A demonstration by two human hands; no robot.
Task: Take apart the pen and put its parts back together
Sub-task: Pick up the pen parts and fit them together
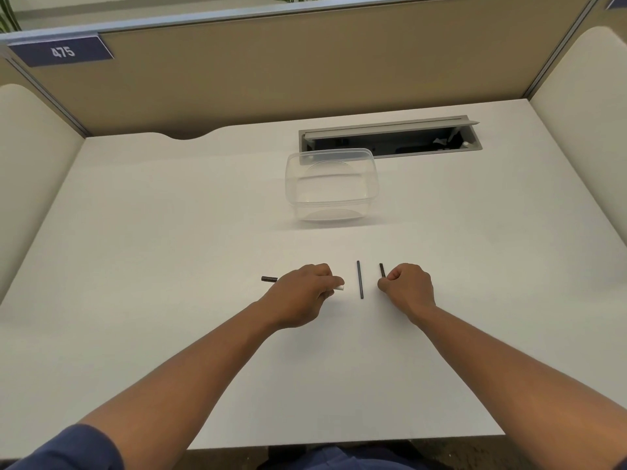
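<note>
Black refill [360,279] lies lengthwise between left hand [298,293], gripping the barrel [269,279], and right hand [405,286], pinching a short piece [382,270].

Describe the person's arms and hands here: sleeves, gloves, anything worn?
Both hands, left hand and right hand, are bare: no gloves, and no rings or watch visible. Forearms are uncovered. A dark blue sleeve shows on the left upper arm at the bottom edge; no sleeve is visible on the right arm.
</note>
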